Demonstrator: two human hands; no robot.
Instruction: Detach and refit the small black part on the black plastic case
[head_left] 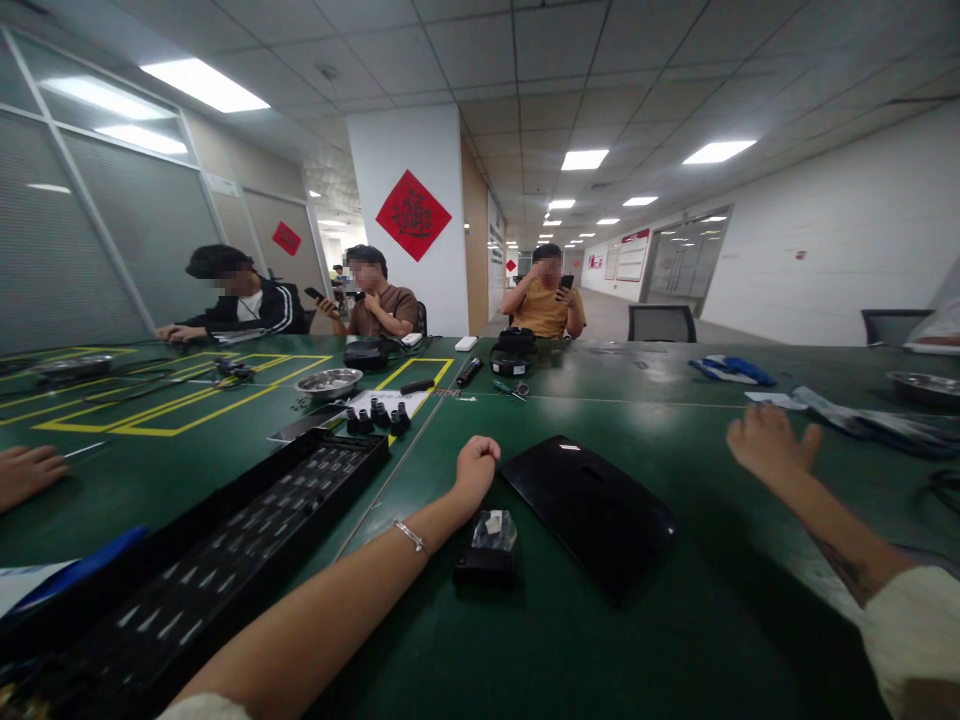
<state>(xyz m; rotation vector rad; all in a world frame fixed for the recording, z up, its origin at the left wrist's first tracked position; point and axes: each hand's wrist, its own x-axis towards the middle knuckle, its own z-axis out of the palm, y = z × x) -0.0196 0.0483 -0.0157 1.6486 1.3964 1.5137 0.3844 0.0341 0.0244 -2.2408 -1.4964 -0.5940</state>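
My left hand rests on the green table with its fingers curled closed, just left of a glossy black curved panel. What the fingers hold, if anything, is hidden. Below that hand lies a small black part with a clear plastic bag on it. My right hand is stretched out to the right of the panel, fingers apart and somewhat blurred. Beyond it lie a white paper and a pale grey cloth-like bundle.
A long black tray of small metal pieces runs along my left. Beyond it stand several black cylindrical parts and a metal bowl. A blue cloth item lies far right. Another person's hand is at far left; three people sit opposite.
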